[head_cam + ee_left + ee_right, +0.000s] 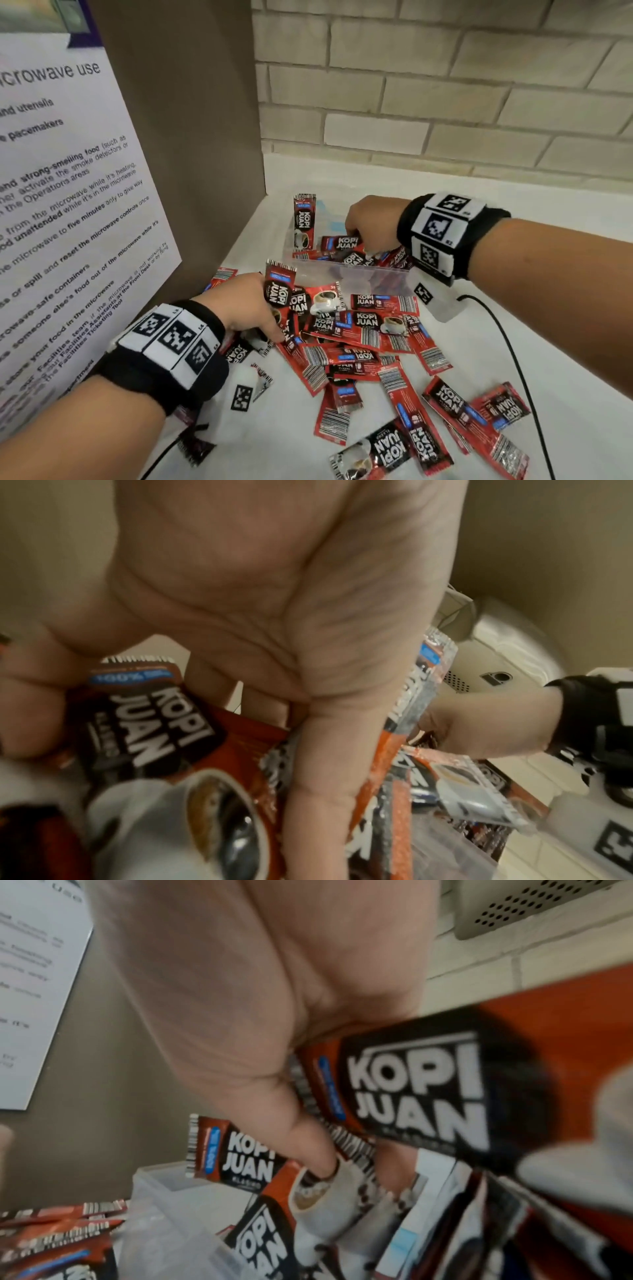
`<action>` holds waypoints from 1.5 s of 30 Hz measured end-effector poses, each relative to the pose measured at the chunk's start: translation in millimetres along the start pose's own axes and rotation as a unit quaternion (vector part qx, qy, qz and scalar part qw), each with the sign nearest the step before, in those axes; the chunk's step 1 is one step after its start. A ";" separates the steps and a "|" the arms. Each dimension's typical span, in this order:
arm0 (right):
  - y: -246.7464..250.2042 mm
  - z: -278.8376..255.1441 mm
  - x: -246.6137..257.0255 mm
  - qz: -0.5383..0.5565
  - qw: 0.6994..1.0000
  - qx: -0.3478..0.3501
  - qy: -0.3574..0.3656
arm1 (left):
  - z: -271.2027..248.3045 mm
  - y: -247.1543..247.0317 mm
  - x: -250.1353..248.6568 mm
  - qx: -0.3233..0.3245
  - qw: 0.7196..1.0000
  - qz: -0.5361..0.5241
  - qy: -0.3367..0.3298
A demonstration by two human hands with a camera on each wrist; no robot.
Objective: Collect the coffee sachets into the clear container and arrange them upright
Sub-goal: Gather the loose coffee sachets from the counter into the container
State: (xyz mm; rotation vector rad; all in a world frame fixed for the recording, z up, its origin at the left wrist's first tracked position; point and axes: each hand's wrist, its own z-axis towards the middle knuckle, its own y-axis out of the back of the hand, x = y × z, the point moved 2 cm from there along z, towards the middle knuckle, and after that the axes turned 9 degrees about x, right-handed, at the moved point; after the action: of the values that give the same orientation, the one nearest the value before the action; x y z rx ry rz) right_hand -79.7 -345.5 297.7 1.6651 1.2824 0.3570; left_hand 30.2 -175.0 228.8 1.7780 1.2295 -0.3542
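Several red-and-black Kopi Juan coffee sachets [370,339] lie in a loose heap on the white counter. My left hand [263,308] reaches into the heap's left side and grips a sachet [147,718] that sticks up above the fingers [279,284]. Behind the heap stands the clear container [346,274]. Inside it, one sachet [303,219] stands upright at the left end, and others lie flat. My right hand [366,229] is down inside the container, fingers curled on a sachet [411,1091] held sideways. The upright sachet [240,1156] shows beyond its fingertips.
A brown panel [191,137] carrying a microwave notice [68,205] closes off the left side. The brick wall [445,85] runs behind the container. A black cable [507,342] trails across the white counter [575,359] at right. More sachets [472,421] lie near the front.
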 end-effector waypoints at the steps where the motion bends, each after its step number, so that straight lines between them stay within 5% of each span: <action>1: -0.3 -0.1 1.2 -0.015 1.000 0.010 -0.003 | -1.3 1.5 -1.4 -0.005 1.000 -0.005 -0.006; 19: -12.8 -10.2 -6.7 0.004 0.999 -0.016 0.042 | -33.7 40.5 -33.2 -0.137 0.986 -0.060 -0.068; 29: -18.5 -15.2 -12.2 0.066 0.996 -0.047 0.044 | -26.6 63.5 -70.4 -0.215 0.947 -0.176 -0.161; 41: -27.3 -28.3 -32.5 0.134 0.989 -0.058 0.000 | 60.3 27.4 -118.9 -0.147 0.916 -0.338 -0.158; 45: -29.2 -34.2 -39.9 0.174 0.983 -0.058 -0.005 | 83.5 7.1 -119.2 -0.081 0.917 -0.369 -0.131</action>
State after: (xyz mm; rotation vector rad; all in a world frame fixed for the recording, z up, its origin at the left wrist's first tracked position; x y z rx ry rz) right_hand -136.9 -363.2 302.9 1.7868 0.9401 0.6207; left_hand 2.2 -312.9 266.6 1.0235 1.6392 -0.8612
